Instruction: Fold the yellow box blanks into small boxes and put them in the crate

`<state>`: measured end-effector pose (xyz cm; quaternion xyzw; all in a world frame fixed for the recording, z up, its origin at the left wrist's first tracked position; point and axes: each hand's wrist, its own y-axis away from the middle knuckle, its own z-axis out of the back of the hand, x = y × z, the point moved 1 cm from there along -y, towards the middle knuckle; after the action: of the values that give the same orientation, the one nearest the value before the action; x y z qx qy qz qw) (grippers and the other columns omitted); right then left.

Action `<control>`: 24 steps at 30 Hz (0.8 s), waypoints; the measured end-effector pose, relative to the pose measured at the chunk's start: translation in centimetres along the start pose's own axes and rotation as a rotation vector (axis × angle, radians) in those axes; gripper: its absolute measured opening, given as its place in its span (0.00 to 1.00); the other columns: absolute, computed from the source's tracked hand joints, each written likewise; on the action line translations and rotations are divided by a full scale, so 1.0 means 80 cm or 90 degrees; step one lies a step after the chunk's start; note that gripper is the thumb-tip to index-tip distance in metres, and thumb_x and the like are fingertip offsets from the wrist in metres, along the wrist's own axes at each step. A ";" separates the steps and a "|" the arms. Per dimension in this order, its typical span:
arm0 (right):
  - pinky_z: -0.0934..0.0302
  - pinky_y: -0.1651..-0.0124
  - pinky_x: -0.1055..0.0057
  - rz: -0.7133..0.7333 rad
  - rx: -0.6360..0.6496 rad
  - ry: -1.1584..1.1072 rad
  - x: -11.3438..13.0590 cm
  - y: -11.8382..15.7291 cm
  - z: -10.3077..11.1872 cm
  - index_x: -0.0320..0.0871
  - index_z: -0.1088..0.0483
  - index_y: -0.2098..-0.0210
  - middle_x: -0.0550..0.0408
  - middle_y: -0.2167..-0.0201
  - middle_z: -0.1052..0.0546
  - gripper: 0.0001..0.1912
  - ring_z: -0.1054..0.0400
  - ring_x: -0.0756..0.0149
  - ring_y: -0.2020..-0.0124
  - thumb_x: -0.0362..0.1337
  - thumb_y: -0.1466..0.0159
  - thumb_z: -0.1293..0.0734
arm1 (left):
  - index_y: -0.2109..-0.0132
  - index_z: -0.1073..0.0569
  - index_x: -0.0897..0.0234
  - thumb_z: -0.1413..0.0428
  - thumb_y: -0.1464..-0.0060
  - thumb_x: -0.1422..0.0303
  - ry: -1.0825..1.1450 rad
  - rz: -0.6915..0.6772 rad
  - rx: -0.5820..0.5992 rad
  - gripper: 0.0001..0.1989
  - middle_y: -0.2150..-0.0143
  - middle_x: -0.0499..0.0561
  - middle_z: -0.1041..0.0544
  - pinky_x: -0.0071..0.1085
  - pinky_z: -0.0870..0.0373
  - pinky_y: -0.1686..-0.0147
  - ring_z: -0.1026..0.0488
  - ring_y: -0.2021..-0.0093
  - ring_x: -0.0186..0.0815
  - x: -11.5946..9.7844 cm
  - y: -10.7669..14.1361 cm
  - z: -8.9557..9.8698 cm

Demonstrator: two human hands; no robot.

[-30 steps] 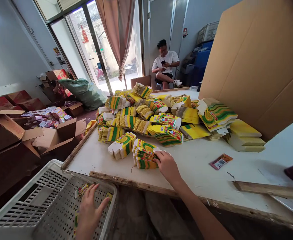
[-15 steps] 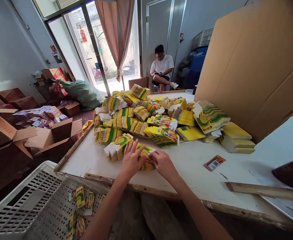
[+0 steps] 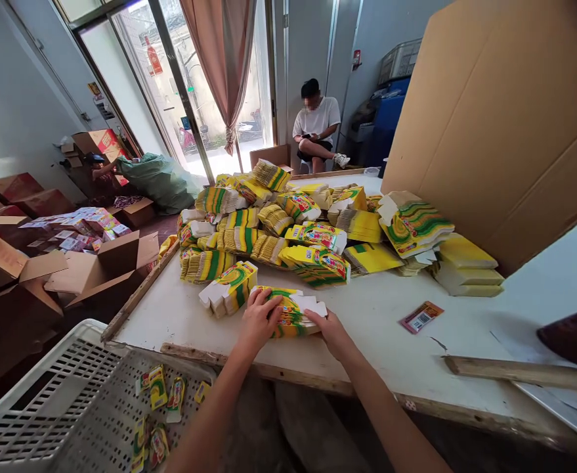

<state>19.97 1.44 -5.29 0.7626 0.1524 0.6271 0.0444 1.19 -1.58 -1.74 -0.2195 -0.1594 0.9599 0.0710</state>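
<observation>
A stack of flat yellow-green cartons (image 3: 291, 315) with white flaps lies on the white table near its front edge. My left hand (image 3: 260, 320) grips the stack's left end, fingers bent over its top. At the right end, my right hand (image 3: 331, 328) holds the white flaps between thumb and fingers. Left of my left hand sits a smaller bundle of cartons (image 3: 232, 287), white ends facing me. Behind both lies a large heap of bundled yellow cartons (image 3: 249, 230).
A white perforated basket (image 3: 27, 401) with several small packs stands at lower left. The table's wooden edge (image 3: 288, 376) runs in front. A tall cardboard sheet (image 3: 485, 125), small packet (image 3: 421, 317) and wooden strip (image 3: 514, 372) are at right. A person (image 3: 318, 125) sits behind the table.
My right hand has moved slightly right and down, and more of the white flaps shows. My left fingers have drawn in around the stack's end. The view has shifted a little.
</observation>
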 end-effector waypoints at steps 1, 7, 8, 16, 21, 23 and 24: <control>0.28 0.61 0.61 -0.006 0.006 -0.005 -0.003 0.006 0.000 0.39 0.28 0.53 0.45 0.56 0.19 0.28 0.24 0.52 0.58 0.49 0.48 0.28 | 0.46 0.23 0.56 0.51 0.35 0.62 0.000 0.001 -0.001 0.16 0.40 0.54 0.28 0.46 0.37 0.37 0.39 0.37 0.46 -0.002 0.009 0.002; 0.31 0.50 0.56 0.015 0.068 0.020 -0.030 0.034 -0.002 0.41 0.29 0.53 0.45 0.52 0.21 0.28 0.26 0.51 0.52 0.52 0.46 0.29 | 0.44 0.25 0.54 0.52 0.34 0.62 -0.001 0.022 -0.028 0.17 0.38 0.54 0.30 0.50 0.37 0.37 0.41 0.36 0.46 -0.010 0.065 0.016; 0.32 0.49 0.55 0.041 0.048 0.053 -0.030 0.035 -0.001 0.41 0.30 0.51 0.45 0.52 0.22 0.30 0.27 0.50 0.52 0.54 0.46 0.30 | 0.44 0.25 0.54 0.52 0.34 0.61 0.002 0.026 -0.030 0.17 0.38 0.54 0.30 0.49 0.37 0.37 0.40 0.36 0.46 -0.010 0.068 0.018; 0.47 0.36 0.46 0.575 -0.099 0.578 0.026 0.072 -0.013 0.45 0.33 0.45 0.42 0.45 0.29 0.19 0.38 0.47 0.41 0.41 0.35 0.36 | 0.45 0.24 0.53 0.50 0.36 0.62 -0.004 0.029 -0.032 0.16 0.39 0.54 0.29 0.50 0.36 0.38 0.38 0.37 0.46 -0.012 0.063 0.022; 0.37 0.47 0.53 0.490 0.066 0.728 0.026 0.076 -0.039 0.42 0.28 0.53 0.44 0.55 0.24 0.14 0.31 0.51 0.53 0.27 0.37 0.37 | 0.45 0.24 0.54 0.50 0.36 0.62 0.008 0.032 -0.044 0.16 0.38 0.55 0.29 0.51 0.37 0.38 0.39 0.35 0.47 -0.010 0.073 0.019; 0.36 0.50 0.56 0.472 0.064 0.736 0.024 0.072 -0.041 0.42 0.28 0.55 0.45 0.56 0.24 0.13 0.32 0.52 0.55 0.26 0.38 0.36 | 0.44 0.24 0.54 0.50 0.36 0.63 0.025 0.027 -0.049 0.16 0.36 0.54 0.30 0.51 0.38 0.37 0.40 0.34 0.47 -0.008 0.079 0.017; 0.36 0.50 0.56 0.470 0.057 0.738 0.023 0.071 -0.042 0.42 0.28 0.54 0.45 0.56 0.24 0.14 0.32 0.52 0.55 0.26 0.39 0.36 | 0.44 0.25 0.54 0.50 0.36 0.63 0.032 0.027 -0.053 0.17 0.36 0.54 0.31 0.51 0.38 0.37 0.41 0.33 0.47 -0.006 0.082 0.017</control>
<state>18.05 -3.83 -1.35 0.3072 -0.0924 0.9010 -0.2921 0.62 -8.18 -2.59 -0.2495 -0.1926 0.9479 0.0457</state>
